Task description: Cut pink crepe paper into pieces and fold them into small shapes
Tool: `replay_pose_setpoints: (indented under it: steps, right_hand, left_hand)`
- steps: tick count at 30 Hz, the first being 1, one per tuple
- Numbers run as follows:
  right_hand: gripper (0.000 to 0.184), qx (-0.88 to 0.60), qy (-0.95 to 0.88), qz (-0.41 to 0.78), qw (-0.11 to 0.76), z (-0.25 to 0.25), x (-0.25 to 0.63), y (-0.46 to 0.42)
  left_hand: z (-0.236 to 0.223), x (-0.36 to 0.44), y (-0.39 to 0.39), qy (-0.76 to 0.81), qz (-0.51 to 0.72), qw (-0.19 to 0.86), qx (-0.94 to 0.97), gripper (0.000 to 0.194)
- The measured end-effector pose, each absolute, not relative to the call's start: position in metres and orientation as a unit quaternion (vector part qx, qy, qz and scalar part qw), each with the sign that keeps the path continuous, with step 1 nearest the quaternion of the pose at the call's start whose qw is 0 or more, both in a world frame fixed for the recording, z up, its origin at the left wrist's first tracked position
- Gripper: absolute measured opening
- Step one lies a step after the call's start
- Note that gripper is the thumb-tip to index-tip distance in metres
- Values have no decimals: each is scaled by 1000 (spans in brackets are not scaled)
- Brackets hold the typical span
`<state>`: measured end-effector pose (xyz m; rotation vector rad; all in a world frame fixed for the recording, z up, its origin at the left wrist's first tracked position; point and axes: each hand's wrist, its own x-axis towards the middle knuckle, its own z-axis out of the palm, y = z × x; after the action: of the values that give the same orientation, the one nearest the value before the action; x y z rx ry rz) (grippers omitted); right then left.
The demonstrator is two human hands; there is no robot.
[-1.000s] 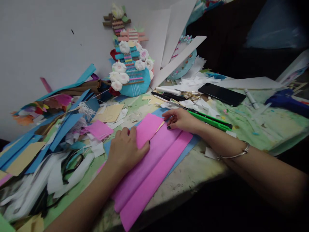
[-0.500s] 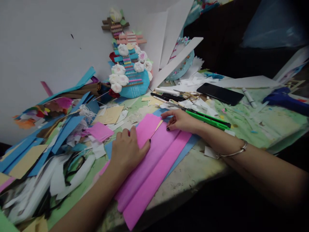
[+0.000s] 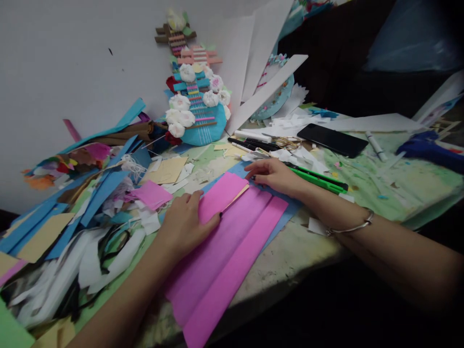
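Note:
A pink crepe paper sheet (image 3: 232, 246) lies slantwise at the table's front edge, its far left part folded over. Along that fold's edge shows a narrow cream strip (image 3: 241, 194). My left hand (image 3: 186, 220) rests flat on the folded part, fingers stretched and thumb by the strip. At the sheet's far corner is my right hand (image 3: 273, 178), fingers loosely bent and apart, fingertips close to the paper; whether they touch it I cannot tell. Blue paper (image 3: 277, 227) sticks out from under the pink sheet.
A green cutter (image 3: 319, 180), scissors (image 3: 286, 141), black phone (image 3: 331, 140) and blue glue gun (image 3: 424, 147) lie behind and right. Paper scraps (image 3: 152, 193) and strips crowd the left. Against the wall leans a blue paper guitar (image 3: 206, 121) with white flowers.
My right hand's fingers have lifted and opened slightly at the paper's far corner. My left hand has slid a little left and nearer on the folded part.

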<state>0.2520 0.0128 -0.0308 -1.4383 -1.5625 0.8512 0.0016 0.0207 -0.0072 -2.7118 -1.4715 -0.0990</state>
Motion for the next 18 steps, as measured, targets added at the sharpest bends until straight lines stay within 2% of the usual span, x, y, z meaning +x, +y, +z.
replay_pose_setpoints:
  steps: [4,18]
  right_hand:
    - [39,-567,-650,301,406,-31,251,14]
    - [38,-561,-683,283,373,-31,251,13]
  left_hand:
    - [-8,4,18,-485,-32,34,-873,59]
    - [-16,15,13,-497,-43,101,-861,61]
